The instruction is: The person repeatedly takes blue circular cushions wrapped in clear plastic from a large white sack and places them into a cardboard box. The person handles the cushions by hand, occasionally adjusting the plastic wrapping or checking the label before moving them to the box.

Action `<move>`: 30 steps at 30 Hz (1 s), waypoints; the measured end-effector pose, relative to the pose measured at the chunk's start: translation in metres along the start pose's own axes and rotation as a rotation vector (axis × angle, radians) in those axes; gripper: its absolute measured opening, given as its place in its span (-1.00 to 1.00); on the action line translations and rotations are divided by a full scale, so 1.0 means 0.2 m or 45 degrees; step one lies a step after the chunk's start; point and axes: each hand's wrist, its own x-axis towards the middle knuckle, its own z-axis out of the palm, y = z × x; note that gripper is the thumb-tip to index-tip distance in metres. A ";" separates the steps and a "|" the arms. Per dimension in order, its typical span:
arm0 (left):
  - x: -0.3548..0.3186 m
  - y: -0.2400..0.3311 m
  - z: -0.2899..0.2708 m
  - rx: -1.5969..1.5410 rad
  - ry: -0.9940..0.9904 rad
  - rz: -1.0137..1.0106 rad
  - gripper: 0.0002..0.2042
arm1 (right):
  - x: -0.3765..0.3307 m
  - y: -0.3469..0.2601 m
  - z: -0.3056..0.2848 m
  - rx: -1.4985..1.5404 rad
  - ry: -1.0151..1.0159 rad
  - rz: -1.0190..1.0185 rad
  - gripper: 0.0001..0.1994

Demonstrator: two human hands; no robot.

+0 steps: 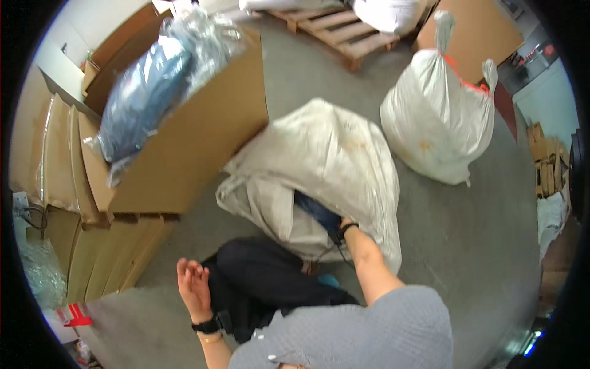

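A large off-white woven sack (335,147) slumps on the floor in front of me, its mouth facing my knees. Dark blue material (316,211) shows inside the opening; it looks like fabric. My right hand (346,223) reaches into that opening beside the blue material, and the sack hides its fingers. A black band circles the right wrist. To the left of my bent leg, my left hand (194,288) is raised in the air, palm up, fingers apart and slightly curled, holding nothing.
A cardboard box (203,123) at the left carries a blue bundle in clear plastic (147,89). Folded cardboard (114,258) stands below it. Another full white sack (430,117) sits at the right. A wooden pallet (344,31) lies at the back.
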 end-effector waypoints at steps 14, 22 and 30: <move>-0.01 0.02 -0.05 -0.249 0.024 0.027 -0.78 | -0.18 -0.02 -0.31 0.128 0.040 0.101 -0.57; -0.02 0.05 -0.05 -0.263 -0.024 0.004 -0.78 | -0.21 0.01 -0.36 0.249 0.041 0.125 -0.56; -0.02 0.04 -0.02 -0.277 -0.042 -0.011 -0.78 | -0.28 -0.03 -0.47 0.273 0.028 0.068 -0.56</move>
